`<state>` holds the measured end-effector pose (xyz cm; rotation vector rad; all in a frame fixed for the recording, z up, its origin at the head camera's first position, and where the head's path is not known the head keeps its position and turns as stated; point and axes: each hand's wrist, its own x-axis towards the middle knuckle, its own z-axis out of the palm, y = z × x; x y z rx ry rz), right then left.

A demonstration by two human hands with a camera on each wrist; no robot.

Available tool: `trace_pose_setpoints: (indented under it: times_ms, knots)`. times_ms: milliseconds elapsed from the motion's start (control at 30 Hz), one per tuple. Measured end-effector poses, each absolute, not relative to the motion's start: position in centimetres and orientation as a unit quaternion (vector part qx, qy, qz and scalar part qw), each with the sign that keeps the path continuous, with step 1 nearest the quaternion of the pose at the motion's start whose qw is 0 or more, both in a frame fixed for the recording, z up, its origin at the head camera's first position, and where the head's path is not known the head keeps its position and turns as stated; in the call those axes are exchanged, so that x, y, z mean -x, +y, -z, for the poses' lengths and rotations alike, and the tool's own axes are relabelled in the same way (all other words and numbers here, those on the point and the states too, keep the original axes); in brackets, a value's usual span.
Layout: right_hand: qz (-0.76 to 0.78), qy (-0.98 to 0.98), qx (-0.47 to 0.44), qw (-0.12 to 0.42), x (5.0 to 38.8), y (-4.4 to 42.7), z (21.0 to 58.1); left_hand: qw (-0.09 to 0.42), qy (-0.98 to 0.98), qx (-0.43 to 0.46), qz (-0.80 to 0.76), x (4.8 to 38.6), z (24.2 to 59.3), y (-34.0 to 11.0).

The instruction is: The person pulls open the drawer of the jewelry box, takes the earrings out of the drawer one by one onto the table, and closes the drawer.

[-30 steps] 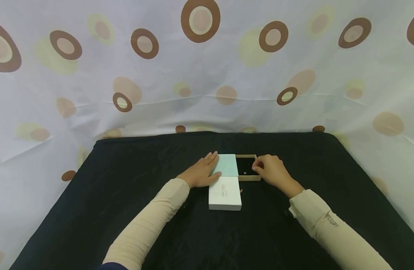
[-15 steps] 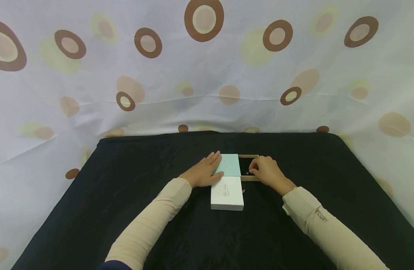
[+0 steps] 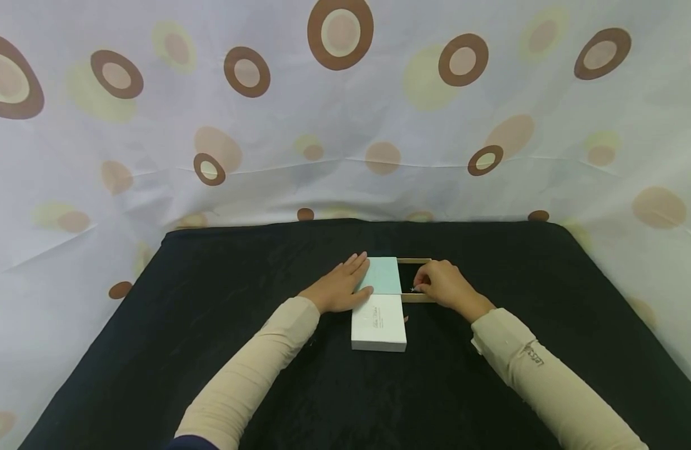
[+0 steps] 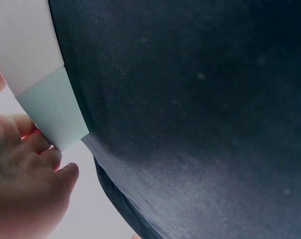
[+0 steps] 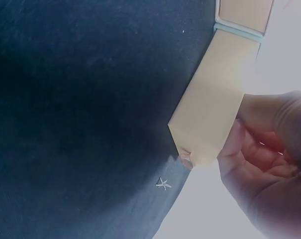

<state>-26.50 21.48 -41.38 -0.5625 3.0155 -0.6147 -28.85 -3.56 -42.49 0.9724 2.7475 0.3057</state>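
Note:
My left hand [image 3: 338,286] rests with straight fingers on the pale teal box sleeve [image 3: 383,275] and its thumb on the white box part [image 3: 379,322]. From the sleeve's right side sticks out a tan-edged drawer [image 3: 417,298] with a dark inside. Over it, the curled fingers of my right hand [image 3: 448,285] pinch at a tiny silver star-like piece [image 3: 413,289]; they partly cover it. The left wrist view shows my left hand [image 4: 31,184] at the teal sleeve [image 4: 55,109]. My right hand [image 5: 269,164] is beside the tan drawer wall [image 5: 207,99] in the right wrist view.
A black cloth [image 3: 300,387] covers the table; behind it hangs a white patterned curtain [image 3: 334,125]. A silver star [image 5: 163,184] lies on dark cloth near the drawer's end, beside a copper-coloured loop [image 5: 186,160]. Something small and brown [image 3: 406,319] shows beside the white part.
My right hand has moved left and slightly down over the drawer, its fingertips now at the silver piece. The left hand stays on the box.

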Motion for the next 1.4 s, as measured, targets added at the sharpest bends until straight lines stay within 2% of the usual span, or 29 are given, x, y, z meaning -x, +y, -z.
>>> trace_pose_setpoints:
  times_ms: [1400]
  knots:
    - [0.197, 0.96, 0.198, 0.013, 26.83, 21.28, 41.91, 0.097, 0.932, -0.33, -0.111, 29.04, 42.92, -3.56]
